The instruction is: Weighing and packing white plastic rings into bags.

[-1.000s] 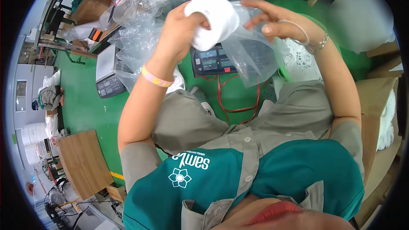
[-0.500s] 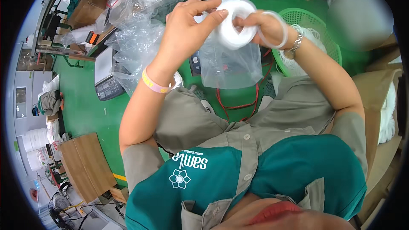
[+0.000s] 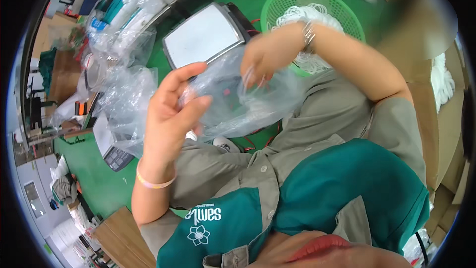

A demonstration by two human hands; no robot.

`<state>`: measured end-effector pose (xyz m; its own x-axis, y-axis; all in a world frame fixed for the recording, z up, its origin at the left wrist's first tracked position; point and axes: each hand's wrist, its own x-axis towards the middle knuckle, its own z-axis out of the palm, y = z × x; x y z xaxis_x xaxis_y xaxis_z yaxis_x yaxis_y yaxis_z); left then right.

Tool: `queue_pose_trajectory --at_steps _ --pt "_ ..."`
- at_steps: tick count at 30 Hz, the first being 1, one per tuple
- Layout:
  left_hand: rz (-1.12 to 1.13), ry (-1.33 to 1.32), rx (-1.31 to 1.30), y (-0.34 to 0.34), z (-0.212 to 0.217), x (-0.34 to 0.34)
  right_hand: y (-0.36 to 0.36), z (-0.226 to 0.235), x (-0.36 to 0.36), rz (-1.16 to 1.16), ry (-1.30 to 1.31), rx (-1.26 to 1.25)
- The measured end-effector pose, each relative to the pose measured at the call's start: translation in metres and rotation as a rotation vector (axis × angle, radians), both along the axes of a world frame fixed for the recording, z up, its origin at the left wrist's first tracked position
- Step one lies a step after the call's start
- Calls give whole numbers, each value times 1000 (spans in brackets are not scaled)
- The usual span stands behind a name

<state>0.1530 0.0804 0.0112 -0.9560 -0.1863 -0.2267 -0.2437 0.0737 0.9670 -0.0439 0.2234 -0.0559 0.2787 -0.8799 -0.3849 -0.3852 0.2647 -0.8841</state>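
Observation:
Both my hands hold a clear plastic bag (image 3: 233, 106) in front of my chest. My left hand (image 3: 171, 114) grips its left edge between thumb and fingers and wears a pink wristband. My right hand (image 3: 267, 54), with a bracelet at the wrist, pinches the bag's top right edge. The bag hangs crumpled between them; I cannot tell what is inside it. Just beyond the bag stands a scale with a silver platform (image 3: 203, 34).
A green basket (image 3: 277, 5) with white rings stands at the back right. Heaps of clear plastic bags (image 3: 124, 94) lie to the left on the green table, with a calculator (image 3: 116, 156) near them. Cardboard boxes (image 3: 446, 119) stand at the right.
The white round bundle held up in both hands before is out of sight now. My hands have come down and apart and hold only the clear bag over the scale.

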Motion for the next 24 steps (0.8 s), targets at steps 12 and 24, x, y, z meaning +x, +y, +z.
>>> queue_pose_trajectory --at_steps 12,24 --pt "-226 -50 -591 -36 -52 -35 273 -324 -265 -1927 324 491" --pt "-375 -67 -238 -61 -50 -90 131 -287 -267 -1755 640 595"
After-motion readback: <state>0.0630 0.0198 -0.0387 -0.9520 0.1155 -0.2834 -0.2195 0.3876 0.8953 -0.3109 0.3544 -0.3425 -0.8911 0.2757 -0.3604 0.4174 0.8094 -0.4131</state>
